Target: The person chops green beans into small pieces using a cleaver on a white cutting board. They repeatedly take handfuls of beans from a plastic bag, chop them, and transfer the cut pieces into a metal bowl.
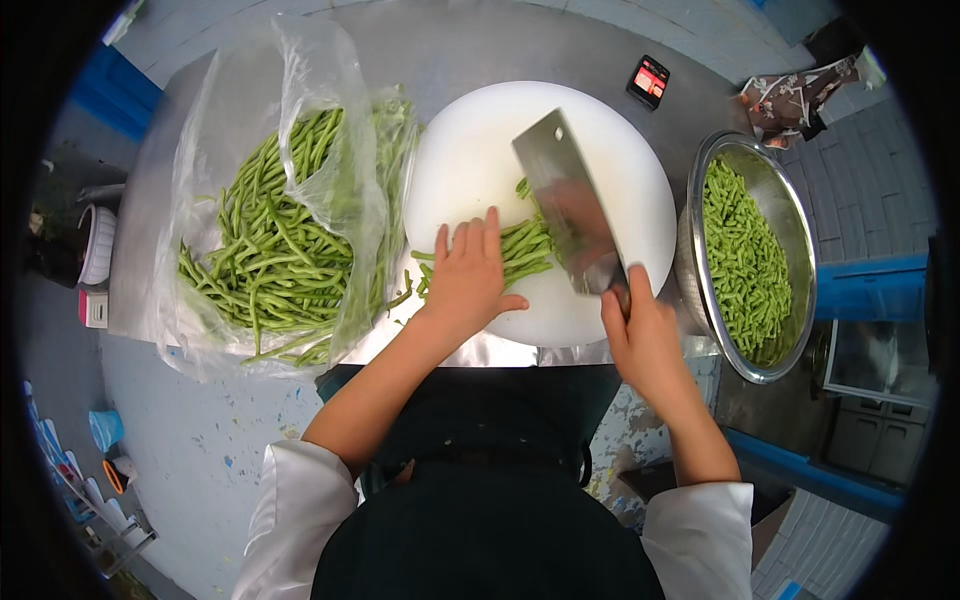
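Note:
A bundle of long green beans lies crosswise on a round white cutting board. My left hand rests over the bundle and holds it down, fingers pointing away from me and the thumb out to the right. Beneath the palm, part of the beans is hidden. In my right hand is the handle of a cleaver. Its broad metal blade is tilted over the right end of the bundle; whether the edge touches the beans or board I cannot tell. A few bean pieces show beside the blade.
At the left, a clear plastic bag holds a heap of whole green beans. A metal bowl with cut beans stands at the right, near the front edge of the metal table. Behind the board lies a small device with a lit screen.

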Motion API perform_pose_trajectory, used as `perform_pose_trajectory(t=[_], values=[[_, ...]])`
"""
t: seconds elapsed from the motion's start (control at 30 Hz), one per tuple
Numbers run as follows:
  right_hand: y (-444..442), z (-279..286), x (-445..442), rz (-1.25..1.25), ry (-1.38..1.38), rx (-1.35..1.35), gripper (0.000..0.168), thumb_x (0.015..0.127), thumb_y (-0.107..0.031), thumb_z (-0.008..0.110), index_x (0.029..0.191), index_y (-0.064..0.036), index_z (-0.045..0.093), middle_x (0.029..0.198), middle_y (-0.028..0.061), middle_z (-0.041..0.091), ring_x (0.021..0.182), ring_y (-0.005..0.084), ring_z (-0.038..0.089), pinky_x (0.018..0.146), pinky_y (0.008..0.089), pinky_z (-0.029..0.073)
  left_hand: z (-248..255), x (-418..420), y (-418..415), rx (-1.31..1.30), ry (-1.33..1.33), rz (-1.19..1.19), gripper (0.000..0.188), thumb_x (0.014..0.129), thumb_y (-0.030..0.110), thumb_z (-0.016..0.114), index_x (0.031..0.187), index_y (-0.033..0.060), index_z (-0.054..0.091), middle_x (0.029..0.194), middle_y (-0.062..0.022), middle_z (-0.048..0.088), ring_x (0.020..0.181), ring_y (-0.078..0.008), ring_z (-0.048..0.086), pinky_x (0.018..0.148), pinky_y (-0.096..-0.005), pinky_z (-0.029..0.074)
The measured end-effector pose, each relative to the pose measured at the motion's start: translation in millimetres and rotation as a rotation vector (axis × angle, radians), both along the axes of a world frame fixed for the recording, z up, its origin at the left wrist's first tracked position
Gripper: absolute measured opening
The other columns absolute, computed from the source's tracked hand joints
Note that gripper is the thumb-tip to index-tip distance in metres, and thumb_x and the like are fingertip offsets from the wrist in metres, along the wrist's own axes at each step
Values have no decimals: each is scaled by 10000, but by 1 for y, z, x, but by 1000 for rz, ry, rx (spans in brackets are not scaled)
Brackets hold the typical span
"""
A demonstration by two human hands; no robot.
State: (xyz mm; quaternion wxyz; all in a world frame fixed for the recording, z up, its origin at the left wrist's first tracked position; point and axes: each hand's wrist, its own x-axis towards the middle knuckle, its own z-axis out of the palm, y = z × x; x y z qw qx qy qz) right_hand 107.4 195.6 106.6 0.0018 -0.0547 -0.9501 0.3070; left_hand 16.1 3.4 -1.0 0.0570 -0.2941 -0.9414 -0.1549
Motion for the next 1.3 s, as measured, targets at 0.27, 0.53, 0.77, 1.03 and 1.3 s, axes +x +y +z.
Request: perform_pose_trajectory(t=[0.27,0.53,0.77,1.03,1.3], values=[[-4,-11,25,109,-182,116,227,931,-93,555,1051,22,400,701,246,623,659,464,615,577,530,487,-19,8,5,-222,43,-20,689,763,469,726,1183,-41,532,1068,-130,511,1035,-268,478,966,-446,364],[-17,-58,-32,107,-71,135,246,935,-129,539,1085,30,426,695,250,626,622,463,615,567,519,504,-11,13,12,-296,103,-51,530,795,410,706,1083,-8,554,1007,-110,500,991,-262,476,925,-419,369],[8,-41,-33,0,69,-5,208,941,-114,556,1071,-5,435,726,203,636,598,424,616,543,475,496,-17,-4,19,-116,21,21,771,715,471,772,1219,-49,510,1045,-119,504,1003,-267,495,918,-423,378],[-13,-14,23,94,-49,82,193,941,-100,559,996,7,408,694,228,627,631,445,626,543,522,489,-8,3,-9,-115,-23,23,979,674,518,780,1349,-96,428,1157,-142,514,1055,-261,490,902,-398,381],[-23,-22,2,161,-235,167,182,917,-77,518,1005,34,403,672,249,618,662,465,625,592,543,500,-17,3,3,-296,122,-20,584,753,444,736,1062,-25,576,981,-98,495,938,-244,472,799,-364,392]])
